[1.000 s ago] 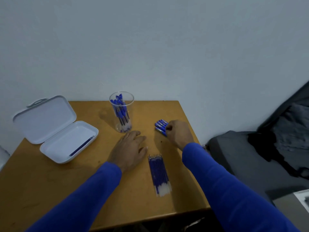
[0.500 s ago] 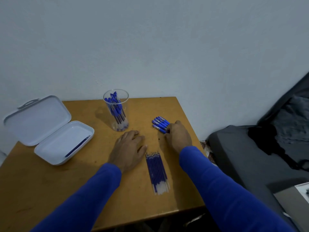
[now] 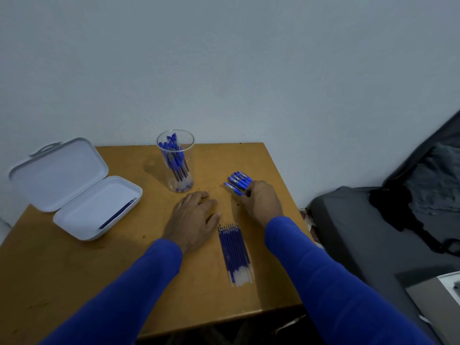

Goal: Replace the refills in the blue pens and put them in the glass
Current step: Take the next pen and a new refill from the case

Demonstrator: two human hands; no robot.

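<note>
- Nothing on the table has shifted since half a second back; both my hands are where they were, only the head view has tilted slightly.
- My right hand [image 3: 261,202] sits at the near end of the loose blue pens [image 3: 237,183], fingers curled onto them. Whether I actually pinch one I cannot tell; my knuckles hide the contact.
- My left hand [image 3: 193,217] lies flat on the wooden table [image 3: 74,270], fingers relaxed and spread, holding nothing.
- Refills [image 3: 235,252] lie in a neat row between my forearms, tips pointing away from me, just beside my left thumb.
- Clear glass [image 3: 175,160] stands upright near the far edge, past my left hand, already holding a bunch of blue pens.
- White case [image 3: 74,188] lies open at the left, lid propped back, one thin dark refill-like stick in the tray.
</note>
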